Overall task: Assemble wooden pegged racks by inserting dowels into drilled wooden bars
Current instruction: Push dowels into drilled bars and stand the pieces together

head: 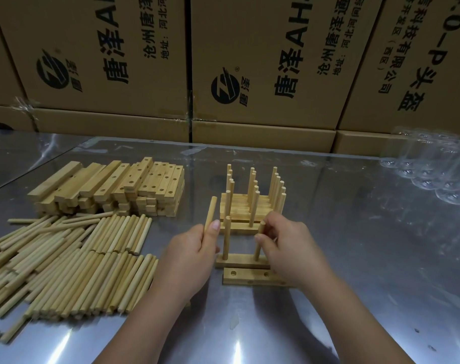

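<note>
Spare bar (246,276): flat on the steel table (368,271), holes up, just in front of the worked bar.
Worked bar (239,261): two dowels stand upright in it.
Right hand (289,248): fingers pinch the right-side upright dowel (259,241) (the bar's right end is hidden beneath the hand).
Left hand (189,256): grips a loose dowel (210,214), tilted, clear of the table.
Dowel pile (66,264): left of the hands.
Finished racks (252,206): just behind the worked bar.
Bar stack (113,190): behind the pile.
Cardboard boxes (249,61): along the far edge.
</note>
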